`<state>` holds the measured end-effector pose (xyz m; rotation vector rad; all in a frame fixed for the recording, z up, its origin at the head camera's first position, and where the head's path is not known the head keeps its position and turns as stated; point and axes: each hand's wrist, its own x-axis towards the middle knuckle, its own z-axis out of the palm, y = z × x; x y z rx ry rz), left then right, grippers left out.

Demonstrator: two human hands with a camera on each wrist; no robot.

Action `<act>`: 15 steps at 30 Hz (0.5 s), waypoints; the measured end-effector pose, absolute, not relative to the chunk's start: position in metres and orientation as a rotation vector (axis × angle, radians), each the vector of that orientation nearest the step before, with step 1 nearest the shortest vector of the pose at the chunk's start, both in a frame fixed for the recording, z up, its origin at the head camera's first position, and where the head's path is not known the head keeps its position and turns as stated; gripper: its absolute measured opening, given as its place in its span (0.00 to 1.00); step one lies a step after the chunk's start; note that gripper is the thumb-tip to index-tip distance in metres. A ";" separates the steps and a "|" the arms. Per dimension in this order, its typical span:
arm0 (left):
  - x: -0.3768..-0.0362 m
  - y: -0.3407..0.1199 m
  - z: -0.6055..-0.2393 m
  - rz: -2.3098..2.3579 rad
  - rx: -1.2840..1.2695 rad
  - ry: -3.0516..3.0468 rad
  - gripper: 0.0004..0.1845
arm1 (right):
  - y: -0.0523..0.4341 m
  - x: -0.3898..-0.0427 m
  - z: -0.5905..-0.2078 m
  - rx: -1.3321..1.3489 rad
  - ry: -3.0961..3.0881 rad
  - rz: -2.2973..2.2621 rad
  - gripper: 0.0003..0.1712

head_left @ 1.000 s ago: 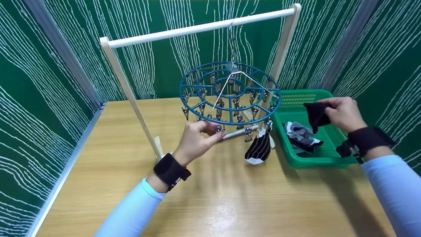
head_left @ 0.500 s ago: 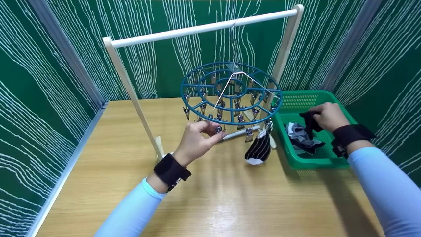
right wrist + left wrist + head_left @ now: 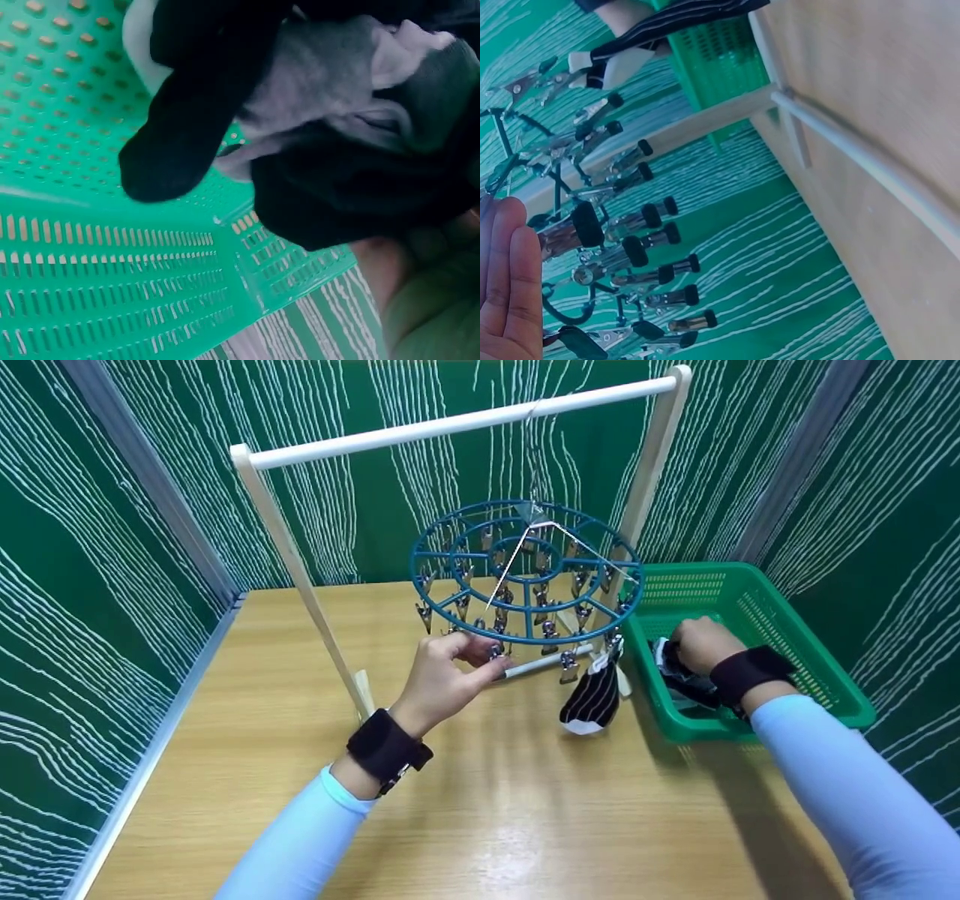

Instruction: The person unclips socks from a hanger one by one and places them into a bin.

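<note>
My left hand (image 3: 450, 675) is at the near rim of a blue round clip hanger (image 3: 551, 641), thumb and fingers around a metal clip (image 3: 495, 652). Rows of dark-tipped clips (image 3: 634, 251) surround its fingers in the left wrist view. My right hand (image 3: 706, 646) is down inside a green basket (image 3: 806, 649), gripping dark cloth. In the right wrist view a black sock (image 3: 337, 195) lies against that hand, with grey cloth (image 3: 315, 75) bunched beside it; the fingertips are hidden. A black sock with white stripes (image 3: 591, 701) hangs from the hanger's right side.
The hanger hangs by a hook from the white bar (image 3: 450, 426) of a wooden stand, whose left post (image 3: 300, 577) rises beside my left hand. Green walls with white streaks (image 3: 420, 457) enclose the wooden table (image 3: 450, 825) behind and at both sides.
My right hand has moved left and down into the basket with the black sock, reaching the heap of socks there. My left hand has stayed at the clip, almost still.
</note>
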<state>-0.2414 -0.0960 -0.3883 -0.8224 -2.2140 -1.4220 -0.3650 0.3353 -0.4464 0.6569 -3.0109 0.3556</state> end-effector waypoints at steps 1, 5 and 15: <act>-0.241 -0.096 -0.388 -1.421 -0.821 -2.212 0.11 | 0.333 -0.365 -0.447 0.656 -3.039 0.343 0.20; -0.242 -0.097 -0.388 -1.426 -0.828 -2.210 0.11 | 0.326 -0.363 -0.447 0.658 -3.115 0.289 0.21; -0.243 -0.099 -0.388 -1.436 -0.797 -2.227 0.09 | 0.324 -0.363 -0.447 0.729 -3.139 0.230 0.19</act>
